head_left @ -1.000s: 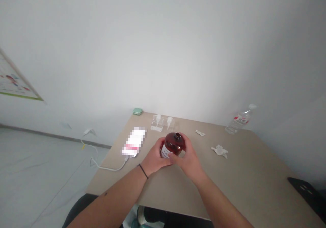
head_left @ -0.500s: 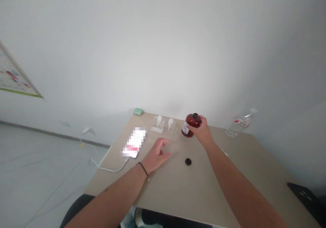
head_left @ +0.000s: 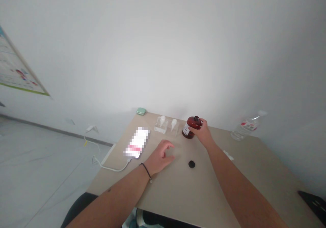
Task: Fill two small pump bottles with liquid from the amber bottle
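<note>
My right hand [head_left: 202,132] is wrapped round the side of a dark red-brown bottle [head_left: 194,122] with a white label and an open neck. The bottle is near the back of the table. My left hand [head_left: 163,156] hovers over or rests on the tabletop, fingers curved and apart, holding nothing. A small round black cap [head_left: 192,164] lies between my two forearms. Behind my left hand stand two small clear pump bottles with white tops, the left one [head_left: 161,125] and the right one [head_left: 174,127].
A phone [head_left: 137,142] with a white cable lies on the table's left. A green tin [head_left: 141,111] sits at the back left corner. A clear plastic water bottle [head_left: 246,129] stands at the back right. A crumpled white scrap [head_left: 228,155] lies beside my right forearm. A black flat object [head_left: 314,202] is at the right edge.
The whole view has shifted slightly, so things appear a little further right. My right hand still grips the bottle, which appears slightly lower. My left hand stays open.
</note>
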Demonstrator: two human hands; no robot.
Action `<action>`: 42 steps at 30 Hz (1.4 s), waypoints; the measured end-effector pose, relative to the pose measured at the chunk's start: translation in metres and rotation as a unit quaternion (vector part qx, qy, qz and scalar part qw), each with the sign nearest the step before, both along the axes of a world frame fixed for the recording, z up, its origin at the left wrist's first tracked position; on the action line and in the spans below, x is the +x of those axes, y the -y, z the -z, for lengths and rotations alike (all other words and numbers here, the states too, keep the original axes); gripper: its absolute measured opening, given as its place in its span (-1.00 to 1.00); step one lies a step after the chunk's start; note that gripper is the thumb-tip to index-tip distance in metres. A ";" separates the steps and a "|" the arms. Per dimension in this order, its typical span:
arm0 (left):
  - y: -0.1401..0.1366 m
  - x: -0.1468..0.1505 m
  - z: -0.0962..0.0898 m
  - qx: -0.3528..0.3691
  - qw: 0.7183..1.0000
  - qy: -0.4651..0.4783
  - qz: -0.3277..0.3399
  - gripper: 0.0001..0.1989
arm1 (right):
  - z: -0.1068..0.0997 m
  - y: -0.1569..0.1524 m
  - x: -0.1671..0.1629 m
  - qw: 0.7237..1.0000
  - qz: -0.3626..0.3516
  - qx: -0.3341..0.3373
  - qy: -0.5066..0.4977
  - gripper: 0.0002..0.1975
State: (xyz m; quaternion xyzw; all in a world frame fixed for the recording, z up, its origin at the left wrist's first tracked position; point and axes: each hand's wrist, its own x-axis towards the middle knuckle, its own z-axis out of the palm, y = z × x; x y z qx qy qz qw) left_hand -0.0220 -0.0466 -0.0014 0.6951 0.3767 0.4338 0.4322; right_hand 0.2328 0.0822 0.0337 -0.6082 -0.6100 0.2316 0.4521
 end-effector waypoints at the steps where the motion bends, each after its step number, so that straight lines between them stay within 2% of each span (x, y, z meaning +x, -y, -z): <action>1: 0.000 0.000 -0.001 0.001 1.000 -0.002 0.001 -0.67 | 0.000 0.001 0.000 1.000 -0.004 0.007 0.003 -0.07; 3: 0.001 0.000 -0.002 0.003 1.000 -0.003 0.001 -0.67 | -0.008 0.008 -0.004 0.997 0.006 0.053 0.047 -0.05; 5: 0.001 0.000 -0.003 0.005 1.000 -0.004 0.000 -0.67 | -0.026 0.020 -0.015 0.982 0.033 0.133 0.131 -0.09; 6: 0.001 0.001 -0.003 0.005 1.000 -0.004 0.000 -0.67 | -0.037 0.026 -0.024 0.971 0.036 0.169 0.166 -0.14; 8: 0.001 0.001 -0.002 0.002 1.000 -0.003 -0.001 -0.67 | -0.063 0.035 -0.046 0.961 -0.002 0.182 0.209 -0.31; 10: 0.000 0.000 0.000 -0.005 1.000 -0.002 -0.003 -0.67 | -0.085 0.036 -0.069 0.955 -0.077 0.134 0.255 -0.54; 12: -0.001 0.000 0.002 -0.010 1.000 -0.002 -0.006 -0.68 | -0.100 0.028 -0.090 0.931 -0.123 0.063 0.338 -0.63; 14: -0.002 0.000 0.004 -0.013 1.000 -0.001 -0.010 -0.68 | -0.106 0.013 -0.105 0.905 -0.145 -0.003 0.401 -0.65; 19: -0.003 0.000 0.006 -0.020 1.000 0.011 -0.019 -0.68 | -0.098 -0.020 -0.124 0.864 -0.151 -0.105 0.469 -0.73; 23: -0.005 0.001 0.007 -0.015 0.999 0.015 -0.025 -0.69 | -0.088 -0.026 -0.131 0.846 -0.125 -0.159 0.493 -0.69; 26: -0.005 0.000 0.009 -0.025 0.999 0.010 -0.031 -0.69 | -0.089 -0.023 -0.134 0.848 -0.108 -0.173 0.490 -0.66; 30: -0.002 0.000 0.006 -0.023 0.999 0.008 -0.043 -0.67 | -0.108 -0.010 -0.135 0.865 -0.085 -0.139 0.474 -0.72; 35: 0.001 -0.002 0.005 0.030 0.991 0.044 -0.121 -0.52 | -0.132 0.032 -0.127 0.886 -0.087 -0.091 0.447 -0.80; 39: 0.001 -0.004 0.010 0.050 0.982 0.077 -0.163 -0.22 | -0.124 0.079 -0.120 0.898 -0.115 -0.089 0.415 -0.88; 42: 0.002 -0.005 0.011 0.018 0.990 0.079 -0.117 -0.05 | -0.111 0.103 -0.116 0.908 -0.145 -0.100 0.379 -0.88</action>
